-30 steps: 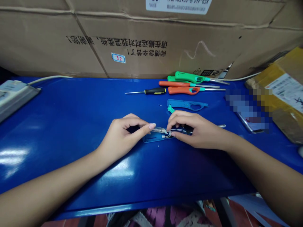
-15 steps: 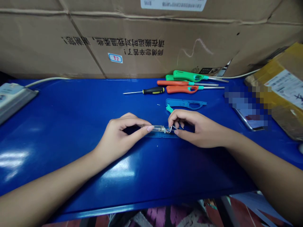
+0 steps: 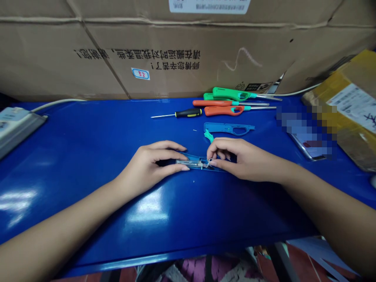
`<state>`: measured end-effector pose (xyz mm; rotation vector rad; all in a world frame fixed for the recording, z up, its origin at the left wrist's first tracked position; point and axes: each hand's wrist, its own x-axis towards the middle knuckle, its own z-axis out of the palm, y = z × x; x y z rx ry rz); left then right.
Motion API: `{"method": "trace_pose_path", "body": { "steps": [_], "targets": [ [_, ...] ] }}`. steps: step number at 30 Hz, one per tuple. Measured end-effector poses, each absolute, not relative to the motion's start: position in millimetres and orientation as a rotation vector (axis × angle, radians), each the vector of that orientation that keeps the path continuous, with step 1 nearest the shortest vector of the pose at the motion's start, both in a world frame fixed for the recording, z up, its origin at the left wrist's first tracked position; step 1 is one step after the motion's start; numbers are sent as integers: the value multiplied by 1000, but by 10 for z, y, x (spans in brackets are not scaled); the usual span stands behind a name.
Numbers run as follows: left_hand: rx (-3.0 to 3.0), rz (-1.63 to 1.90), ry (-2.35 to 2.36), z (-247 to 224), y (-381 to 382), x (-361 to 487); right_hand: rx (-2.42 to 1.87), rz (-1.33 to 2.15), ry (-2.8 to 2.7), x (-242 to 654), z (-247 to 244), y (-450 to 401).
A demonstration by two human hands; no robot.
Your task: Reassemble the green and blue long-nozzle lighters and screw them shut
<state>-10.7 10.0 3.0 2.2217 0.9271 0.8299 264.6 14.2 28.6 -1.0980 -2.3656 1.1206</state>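
A blue lighter casing half lies open side up on the table, with a clear fuel tank in its hollow. My left hand straddles the casing's left end, thumb along the near side and fingers along the far side. At the tank's right end, thin white wire loops up, pinched between the thumb and finger of my right hand. That hand hides the casing's right part. Just beyond it lie a teal plastic piece and the other blue casing half.
Farther back lie a black-and-yellow screwdriver, orange lighters and green lighters. A phone and a taped carton stand at right. A large cardboard box closes off the back; a grey-white device sits at left.
The clear tank has gone down from my left fingers into the blue casing half. My left fingers have spread around the casing. My right hand still pinches the wire.
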Motion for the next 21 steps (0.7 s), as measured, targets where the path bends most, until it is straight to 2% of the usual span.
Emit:
{"method": "trace_pose_path", "body": {
  "steps": [7,14,21],
  "targets": [
    [2408,742,818,59,110,-113,-1188,1187,-2272,2625,288,144],
    [2345,715,833,94,77,-99,-1210,1203,-2191,2635,270,159],
    [2327,736,867,76,72,-82,-1110,1082,-2384,2672,262,169]
  ]
}}
